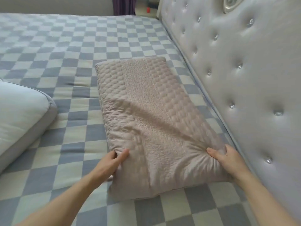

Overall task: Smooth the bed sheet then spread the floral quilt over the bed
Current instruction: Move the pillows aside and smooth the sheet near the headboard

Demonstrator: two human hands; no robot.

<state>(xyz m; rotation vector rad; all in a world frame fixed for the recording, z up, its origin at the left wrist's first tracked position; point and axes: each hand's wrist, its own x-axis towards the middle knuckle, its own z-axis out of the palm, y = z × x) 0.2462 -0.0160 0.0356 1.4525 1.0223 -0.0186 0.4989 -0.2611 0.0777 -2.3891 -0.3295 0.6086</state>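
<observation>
A blue-and-cream checked bed sheet (pixel 65 46) covers the bed. On it, close to the headboard, lies a beige quilted pillow (pixel 146 103). My left hand (pixel 112 162) grips the pillow's near left edge, thumb on top and fingers tucked under. My right hand (pixel 228 159) grips the near right corner, bunching the cover into creases. No floral quilt is in view.
A grey tufted headboard (pixel 236 70) with crystal buttons runs along the right. A pale grey folded duvet or cushion (pixel 21 115) lies at the left edge of the bed. Purple curtains (pixel 123 5) and a nightstand with a red item (pixel 148 9) stand beyond the far corner.
</observation>
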